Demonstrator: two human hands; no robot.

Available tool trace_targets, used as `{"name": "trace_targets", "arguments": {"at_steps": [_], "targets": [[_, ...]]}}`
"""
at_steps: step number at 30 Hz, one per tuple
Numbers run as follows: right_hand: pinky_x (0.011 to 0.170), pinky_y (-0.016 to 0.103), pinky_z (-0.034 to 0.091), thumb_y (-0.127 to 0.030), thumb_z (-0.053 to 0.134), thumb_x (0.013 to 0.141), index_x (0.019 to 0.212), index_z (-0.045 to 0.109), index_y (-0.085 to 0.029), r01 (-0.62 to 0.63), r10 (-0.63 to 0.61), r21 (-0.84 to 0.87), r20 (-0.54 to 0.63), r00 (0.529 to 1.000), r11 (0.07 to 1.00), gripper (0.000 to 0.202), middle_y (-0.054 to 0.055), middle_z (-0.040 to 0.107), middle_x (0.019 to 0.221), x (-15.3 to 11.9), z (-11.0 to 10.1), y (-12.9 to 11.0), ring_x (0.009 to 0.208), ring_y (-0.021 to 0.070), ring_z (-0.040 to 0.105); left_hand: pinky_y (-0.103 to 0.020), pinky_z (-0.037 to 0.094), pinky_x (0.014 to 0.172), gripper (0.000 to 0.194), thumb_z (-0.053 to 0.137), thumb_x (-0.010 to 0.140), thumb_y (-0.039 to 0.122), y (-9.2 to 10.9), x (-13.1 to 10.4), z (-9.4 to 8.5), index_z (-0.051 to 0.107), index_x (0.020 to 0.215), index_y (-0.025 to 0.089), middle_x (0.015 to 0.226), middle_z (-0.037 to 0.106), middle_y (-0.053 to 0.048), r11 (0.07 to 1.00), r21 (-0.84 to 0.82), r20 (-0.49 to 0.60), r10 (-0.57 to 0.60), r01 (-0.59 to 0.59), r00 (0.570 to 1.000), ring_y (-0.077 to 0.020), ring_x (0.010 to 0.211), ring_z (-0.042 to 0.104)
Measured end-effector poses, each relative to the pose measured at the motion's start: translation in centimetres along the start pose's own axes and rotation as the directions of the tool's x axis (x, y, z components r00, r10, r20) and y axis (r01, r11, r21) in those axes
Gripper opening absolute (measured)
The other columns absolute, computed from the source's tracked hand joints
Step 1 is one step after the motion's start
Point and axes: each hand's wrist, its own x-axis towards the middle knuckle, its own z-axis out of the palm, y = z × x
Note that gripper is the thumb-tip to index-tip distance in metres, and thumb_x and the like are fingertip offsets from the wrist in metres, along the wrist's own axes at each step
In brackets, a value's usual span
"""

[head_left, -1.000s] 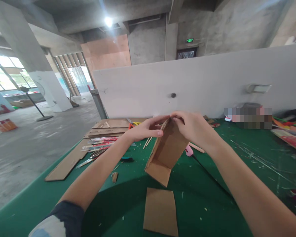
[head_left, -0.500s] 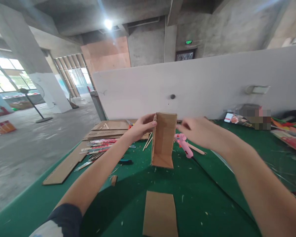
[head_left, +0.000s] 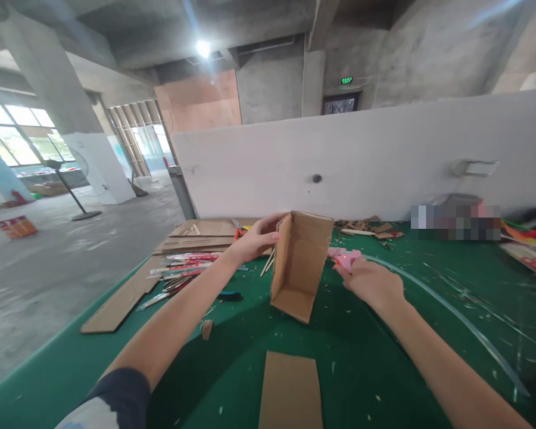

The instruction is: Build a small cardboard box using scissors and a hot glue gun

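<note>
My left hand (head_left: 259, 238) grips the upper left edge of a cardboard box (head_left: 304, 256), which is tilted with its open side facing me. To the right of the box, my right hand (head_left: 371, 279) is closed around a pink glue gun (head_left: 349, 260) with a small red light on it. The gun's front end points left, close to the box's right edge. A flat cardboard piece (head_left: 290, 390) lies on the green table (head_left: 361, 369) nearest to me.
Cardboard sheets (head_left: 116, 304) and packaged tools (head_left: 183, 265) lie at the left. Cardboard scraps (head_left: 370, 226) are at the back, near the white partition (head_left: 250, 173). A clear strip (head_left: 469, 328) curves across the right side.
My right hand has moved down from beside the box's top edge and taken hold of the pink glue gun, now lifted and turned. The box has tilted and turned in my left hand.
</note>
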Motion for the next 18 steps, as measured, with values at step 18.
{"name": "trace_targets", "arguments": {"at_steps": [18], "targets": [[0.075,0.042,0.048,-0.040,0.032,0.090,0.099,0.058,-0.009,-0.124,0.176,0.293,-0.161,0.971,0.948,0.042,0.023,0.062,0.103,1.7,2.2,1.0,0.094,0.0335,0.062,-0.040,0.043,0.096,0.078,0.078,0.064,0.041,0.4,-0.5,-0.7,0.048,0.132,0.019,0.136,0.049,-0.017,0.979,0.162,0.130,-0.143,0.122,0.981,-0.0332,0.126,0.044]]}}
